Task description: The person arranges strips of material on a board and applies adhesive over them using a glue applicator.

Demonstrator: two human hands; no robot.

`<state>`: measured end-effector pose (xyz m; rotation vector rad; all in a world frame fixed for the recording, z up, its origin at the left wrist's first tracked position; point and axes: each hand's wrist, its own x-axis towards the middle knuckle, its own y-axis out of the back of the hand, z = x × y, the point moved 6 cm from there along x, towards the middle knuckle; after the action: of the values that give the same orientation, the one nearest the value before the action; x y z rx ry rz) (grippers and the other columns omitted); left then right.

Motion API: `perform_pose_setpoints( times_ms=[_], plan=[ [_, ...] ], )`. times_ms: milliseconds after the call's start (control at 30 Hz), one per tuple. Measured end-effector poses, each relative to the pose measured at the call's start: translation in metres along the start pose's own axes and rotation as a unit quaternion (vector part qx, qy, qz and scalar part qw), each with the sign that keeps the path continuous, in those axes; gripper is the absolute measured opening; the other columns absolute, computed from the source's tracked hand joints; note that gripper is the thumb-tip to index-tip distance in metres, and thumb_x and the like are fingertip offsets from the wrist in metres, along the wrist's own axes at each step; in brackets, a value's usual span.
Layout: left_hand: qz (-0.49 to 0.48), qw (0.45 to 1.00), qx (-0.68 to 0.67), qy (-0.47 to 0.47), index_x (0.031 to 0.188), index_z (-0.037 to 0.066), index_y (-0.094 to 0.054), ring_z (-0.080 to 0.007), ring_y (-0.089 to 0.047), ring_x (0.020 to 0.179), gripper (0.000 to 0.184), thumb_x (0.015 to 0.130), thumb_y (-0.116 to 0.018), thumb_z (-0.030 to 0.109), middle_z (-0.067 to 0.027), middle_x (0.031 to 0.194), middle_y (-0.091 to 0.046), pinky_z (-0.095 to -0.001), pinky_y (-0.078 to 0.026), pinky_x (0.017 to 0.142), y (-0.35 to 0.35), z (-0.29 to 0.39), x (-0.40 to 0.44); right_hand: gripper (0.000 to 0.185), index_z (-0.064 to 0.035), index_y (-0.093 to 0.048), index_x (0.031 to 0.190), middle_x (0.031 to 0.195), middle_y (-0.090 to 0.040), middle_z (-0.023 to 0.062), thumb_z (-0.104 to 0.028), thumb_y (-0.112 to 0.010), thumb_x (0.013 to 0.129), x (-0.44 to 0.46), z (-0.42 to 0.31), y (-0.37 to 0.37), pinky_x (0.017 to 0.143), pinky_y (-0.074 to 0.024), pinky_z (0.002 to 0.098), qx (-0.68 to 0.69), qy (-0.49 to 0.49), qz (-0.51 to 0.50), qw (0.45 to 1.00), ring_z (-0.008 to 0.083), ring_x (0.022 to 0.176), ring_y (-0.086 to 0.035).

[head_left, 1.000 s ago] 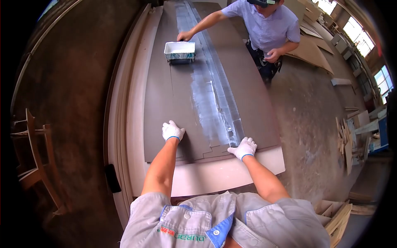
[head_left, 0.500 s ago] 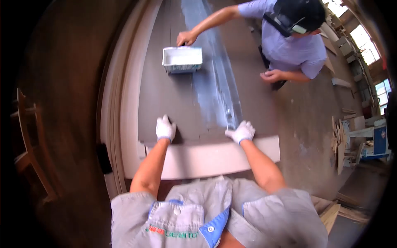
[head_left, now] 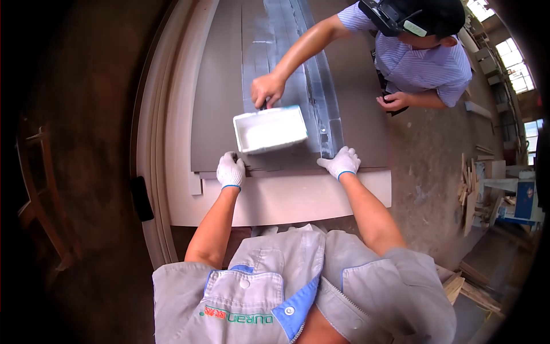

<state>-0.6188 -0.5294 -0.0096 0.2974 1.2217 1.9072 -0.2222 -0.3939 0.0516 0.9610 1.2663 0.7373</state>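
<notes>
My left hand (head_left: 231, 171), in a white knit glove, lies on the near edge of a dark grey board (head_left: 217, 114), thumb apart from the fingers. Farther right, my right hand (head_left: 342, 163), also gloved in white, rests on the same edge with its thumb stretched inward. Neither hand holds anything. Between and just beyond them, a white open box (head_left: 270, 131) with a handle is gripped by a co-worker's hand (head_left: 268, 90). Wet, bluish-white streaks (head_left: 321, 86) run lengthwise along the board. Under the board is a larger pale panel (head_left: 286, 200).
A co-worker in a striped shirt (head_left: 421, 66) stands along the board's right side. Long pale panels (head_left: 152, 132) line the left. Wood scraps (head_left: 468, 186) and a blue-and-white object (head_left: 524, 198) lie at right. A wooden frame (head_left: 43, 189) stands at far left.
The co-worker's hand has drawn the white box nearer to me, and the wet area has widened to the left. My hands stay at the board's edge; the view has shifted slightly.
</notes>
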Motion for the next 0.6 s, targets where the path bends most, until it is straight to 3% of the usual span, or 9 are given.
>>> perform_pose_setpoints(
  times_ms=[100, 600],
  plan=[
    [0.010, 0.997, -0.041, -0.063, 0.120, 0.007, -0.077, -0.0399, -0.073, 0.113, 0.030, 0.093, -0.072, 0.019, -0.0200, 0.119, -0.077, -0.0495, -0.058, 0.102, -0.003, -0.011, 0.005, 0.113, 0.0044, -0.057, 0.149, 0.152, -0.057, 0.0250, -0.070, -0.089, 0.070, 0.000, 0.001, 0.003, 0.122, -0.0426, 0.0481, 0.000, 0.007, 0.001, 1.000, 0.0401, 0.143, -0.055],
    [0.033, 0.996, -0.064, -0.054, 0.118, 0.008, -0.078, -0.0412, -0.072, 0.113, 0.028, 0.093, -0.069, 0.017, -0.0206, 0.119, -0.075, -0.0493, -0.057, 0.101, 0.009, -0.001, -0.005, 0.113, 0.0043, -0.059, 0.147, 0.153, -0.057, 0.0247, -0.072, -0.089, 0.070, -0.006, -0.002, 0.009, 0.122, -0.0431, 0.0480, -0.010, 0.005, 0.008, 1.000, 0.0399, 0.144, -0.055]
  ],
)
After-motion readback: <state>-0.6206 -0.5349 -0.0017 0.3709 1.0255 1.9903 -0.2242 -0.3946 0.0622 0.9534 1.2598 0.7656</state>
